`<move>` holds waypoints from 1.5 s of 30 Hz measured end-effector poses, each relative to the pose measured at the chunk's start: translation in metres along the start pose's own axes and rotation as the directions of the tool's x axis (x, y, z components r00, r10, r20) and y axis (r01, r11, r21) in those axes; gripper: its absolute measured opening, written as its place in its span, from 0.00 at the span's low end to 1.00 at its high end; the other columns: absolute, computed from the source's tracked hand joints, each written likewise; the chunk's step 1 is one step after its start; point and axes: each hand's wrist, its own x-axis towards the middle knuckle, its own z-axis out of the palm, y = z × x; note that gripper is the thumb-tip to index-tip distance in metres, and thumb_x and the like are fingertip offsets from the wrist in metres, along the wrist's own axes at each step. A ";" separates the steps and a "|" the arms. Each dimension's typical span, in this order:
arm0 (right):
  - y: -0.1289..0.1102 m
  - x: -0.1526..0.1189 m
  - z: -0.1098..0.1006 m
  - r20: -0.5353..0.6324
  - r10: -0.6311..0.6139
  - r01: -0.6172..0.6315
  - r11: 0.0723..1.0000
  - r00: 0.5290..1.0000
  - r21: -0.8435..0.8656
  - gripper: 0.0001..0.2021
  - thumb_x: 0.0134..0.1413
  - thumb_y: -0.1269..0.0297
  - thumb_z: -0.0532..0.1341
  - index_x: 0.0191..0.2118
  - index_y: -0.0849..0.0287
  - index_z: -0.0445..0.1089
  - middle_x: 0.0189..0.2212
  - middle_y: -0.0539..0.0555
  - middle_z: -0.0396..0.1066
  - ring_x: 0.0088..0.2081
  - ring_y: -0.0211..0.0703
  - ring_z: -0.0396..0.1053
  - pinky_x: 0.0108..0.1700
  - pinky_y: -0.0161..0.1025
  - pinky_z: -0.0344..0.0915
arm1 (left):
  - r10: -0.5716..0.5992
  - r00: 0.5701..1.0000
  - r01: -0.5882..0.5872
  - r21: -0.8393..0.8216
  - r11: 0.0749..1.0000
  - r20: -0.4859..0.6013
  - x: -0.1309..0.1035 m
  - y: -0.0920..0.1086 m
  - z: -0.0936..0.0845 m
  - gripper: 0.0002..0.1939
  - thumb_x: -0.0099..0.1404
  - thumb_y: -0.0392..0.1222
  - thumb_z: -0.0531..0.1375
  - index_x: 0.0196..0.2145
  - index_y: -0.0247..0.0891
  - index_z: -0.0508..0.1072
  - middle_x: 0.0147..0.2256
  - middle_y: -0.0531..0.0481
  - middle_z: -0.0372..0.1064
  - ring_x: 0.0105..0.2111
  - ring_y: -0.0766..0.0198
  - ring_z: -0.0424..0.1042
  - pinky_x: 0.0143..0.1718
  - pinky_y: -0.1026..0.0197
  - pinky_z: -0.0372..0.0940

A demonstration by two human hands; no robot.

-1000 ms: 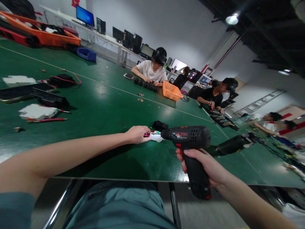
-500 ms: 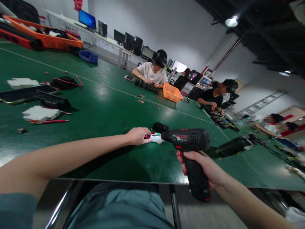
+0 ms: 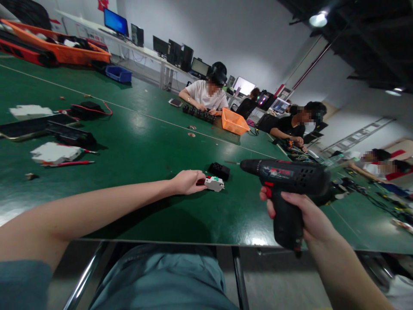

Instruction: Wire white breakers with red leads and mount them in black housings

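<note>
My right hand (image 3: 305, 211) is wrapped round the handle of a black cordless drill (image 3: 287, 177), a finger by its red trigger. The drill is held above the table, its thin bit pointing left, apart from everything. My left hand (image 3: 189, 182) is closed at the left end of a small white circuit breaker (image 3: 214, 184) with a green part on top. Something red, like a wire lead, shows at the fingertips; the fingers partly hide it. Just behind the breaker lies a black block (image 3: 220, 170).
Left on the green table (image 3: 138, 150) lie white breakers (image 3: 56, 153) with red leads, a phone-like black slab (image 3: 35, 125) and a black case (image 3: 72, 134). Farther back are a blue bin (image 3: 118, 74) and orange baskets (image 3: 235, 121). Several people work across the table.
The drill has moved right and slightly up, away from the breaker, so its bit now shows. My left hand has stayed at the breaker, which is now more fully visible.
</note>
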 end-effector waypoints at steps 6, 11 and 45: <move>0.033 0.059 -0.054 -0.096 -0.306 0.173 0.740 0.947 -0.650 0.20 0.44 0.49 0.70 0.37 0.61 0.73 0.31 0.57 0.76 0.30 0.48 0.71 0.33 0.41 0.65 | -0.043 0.999 0.043 0.012 0.999 0.011 0.002 -0.001 0.002 0.17 0.67 0.56 0.57 0.41 0.40 0.74 0.41 0.47 0.73 0.37 0.60 0.73 0.30 0.64 0.61; 0.069 0.105 -0.083 -0.020 -0.233 0.021 0.172 0.972 -0.985 0.17 0.51 0.49 0.63 0.37 0.58 0.73 0.32 0.59 0.77 0.35 0.53 0.75 0.33 0.38 0.60 | -0.034 0.999 0.034 -0.023 0.999 0.012 0.003 -0.001 0.002 0.17 0.67 0.55 0.57 0.43 0.41 0.75 0.42 0.48 0.73 0.39 0.60 0.73 0.32 0.64 0.63; 0.140 0.190 0.012 0.299 -0.756 0.657 0.221 0.582 -0.721 0.09 0.58 0.72 0.58 0.44 0.59 0.71 0.47 0.60 0.69 0.50 0.51 0.65 0.54 0.49 0.64 | -0.048 0.998 0.051 -0.095 0.994 0.029 0.008 -0.003 0.007 0.15 0.66 0.53 0.59 0.42 0.41 0.75 0.39 0.49 0.73 0.36 0.61 0.72 0.38 0.61 0.65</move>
